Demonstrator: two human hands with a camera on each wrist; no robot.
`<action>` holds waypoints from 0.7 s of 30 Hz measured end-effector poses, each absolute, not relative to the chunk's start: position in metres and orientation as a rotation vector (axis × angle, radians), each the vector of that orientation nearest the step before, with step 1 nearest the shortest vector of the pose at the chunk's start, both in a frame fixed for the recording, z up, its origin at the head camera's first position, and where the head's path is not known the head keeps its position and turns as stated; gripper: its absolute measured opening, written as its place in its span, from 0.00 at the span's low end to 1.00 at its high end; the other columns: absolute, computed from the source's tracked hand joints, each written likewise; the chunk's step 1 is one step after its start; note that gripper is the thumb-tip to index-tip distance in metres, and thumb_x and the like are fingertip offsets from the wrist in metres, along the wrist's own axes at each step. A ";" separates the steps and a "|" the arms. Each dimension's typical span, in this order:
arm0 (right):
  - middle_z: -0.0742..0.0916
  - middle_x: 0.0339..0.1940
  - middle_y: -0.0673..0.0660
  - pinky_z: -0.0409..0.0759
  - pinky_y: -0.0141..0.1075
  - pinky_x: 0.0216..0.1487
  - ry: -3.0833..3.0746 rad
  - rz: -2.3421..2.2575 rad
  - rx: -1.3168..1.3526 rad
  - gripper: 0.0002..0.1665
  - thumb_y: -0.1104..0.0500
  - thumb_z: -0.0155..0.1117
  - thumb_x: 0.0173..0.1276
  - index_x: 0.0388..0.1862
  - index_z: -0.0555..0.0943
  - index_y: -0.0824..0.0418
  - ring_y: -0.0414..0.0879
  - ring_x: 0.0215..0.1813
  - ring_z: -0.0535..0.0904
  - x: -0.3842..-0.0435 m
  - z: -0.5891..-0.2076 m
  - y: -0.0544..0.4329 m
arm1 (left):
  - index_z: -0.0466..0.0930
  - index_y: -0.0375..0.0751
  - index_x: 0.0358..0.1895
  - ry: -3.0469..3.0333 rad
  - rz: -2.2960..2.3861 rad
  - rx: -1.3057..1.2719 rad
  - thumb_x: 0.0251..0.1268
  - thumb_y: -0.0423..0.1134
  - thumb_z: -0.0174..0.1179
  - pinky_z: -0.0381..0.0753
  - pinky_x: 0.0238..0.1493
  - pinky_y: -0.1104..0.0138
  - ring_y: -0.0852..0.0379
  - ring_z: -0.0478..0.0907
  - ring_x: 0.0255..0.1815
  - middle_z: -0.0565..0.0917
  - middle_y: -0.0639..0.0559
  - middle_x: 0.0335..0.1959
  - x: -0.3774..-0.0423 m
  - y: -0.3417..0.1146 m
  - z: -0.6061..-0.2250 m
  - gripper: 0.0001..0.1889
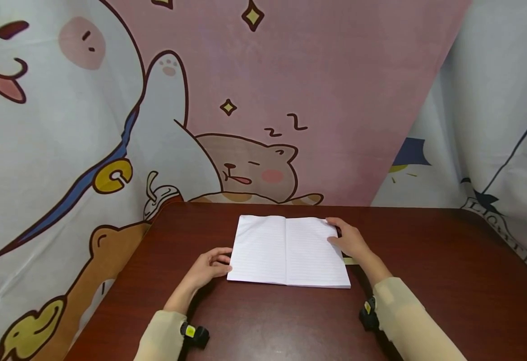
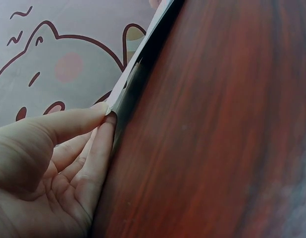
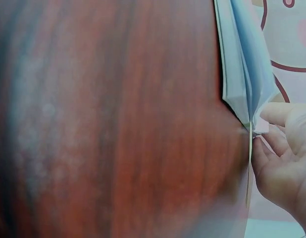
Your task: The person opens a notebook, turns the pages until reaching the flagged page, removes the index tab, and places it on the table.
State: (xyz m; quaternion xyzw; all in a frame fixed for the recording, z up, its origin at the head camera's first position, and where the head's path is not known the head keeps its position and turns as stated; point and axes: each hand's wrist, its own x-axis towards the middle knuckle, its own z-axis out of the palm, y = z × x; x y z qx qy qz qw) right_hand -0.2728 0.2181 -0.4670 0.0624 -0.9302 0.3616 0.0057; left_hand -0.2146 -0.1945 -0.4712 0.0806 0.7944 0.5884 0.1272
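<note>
An open notebook (image 1: 263,250) with white ruled pages lies on the brown table, its fold running down the middle. My left hand (image 1: 210,266) pinches its left edge, and in the left wrist view the thumb (image 2: 78,124) lies over the edge with a finger beneath. On the right side my right hand (image 1: 350,241) grips the edge near the far corner. The right wrist view shows that hand's thumb (image 3: 281,114) against lifted pages (image 3: 252,54), with the other fingers under them. A thick stack of pages (image 3: 228,64) lies below, apart from the lifted ones.
A pale yellowish strip (image 1: 350,261) sticks out from under the notebook's right edge. The dark wooden table (image 1: 281,321) reaches back to a cartoon-printed cloth (image 1: 335,100). Both forearms, in cream sleeves (image 1: 414,321), carry black wrist cameras (image 1: 195,335).
</note>
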 end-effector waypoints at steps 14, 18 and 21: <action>0.78 0.64 0.70 0.74 0.57 0.65 -2.861 1.139 0.158 0.28 0.67 0.64 0.67 0.66 0.72 0.68 0.67 0.66 0.74 -0.275 -0.469 0.220 | 0.71 0.32 0.67 2.315 1.721 0.204 0.64 0.31 0.65 0.84 0.44 0.69 0.60 0.80 0.39 0.80 0.37 0.48 -0.216 -0.194 -0.474 0.28; 0.79 0.58 0.69 0.75 0.57 0.63 -2.872 1.080 0.153 0.23 0.66 0.65 0.67 0.61 0.77 0.67 0.64 0.60 0.76 -0.275 -0.469 0.220 | 0.72 0.33 0.67 2.323 1.717 0.205 0.63 0.31 0.65 0.84 0.45 0.68 0.59 0.79 0.39 0.81 0.37 0.48 -0.217 -0.194 -0.474 0.27; 0.80 0.52 0.67 0.76 0.55 0.59 -2.876 1.050 0.151 0.22 0.66 0.66 0.66 0.59 0.79 0.66 0.61 0.54 0.76 -0.275 -0.469 0.219 | 0.72 0.33 0.67 2.326 1.717 0.207 0.64 0.31 0.65 0.84 0.45 0.67 0.59 0.79 0.39 0.81 0.37 0.48 -0.217 -0.194 -0.474 0.27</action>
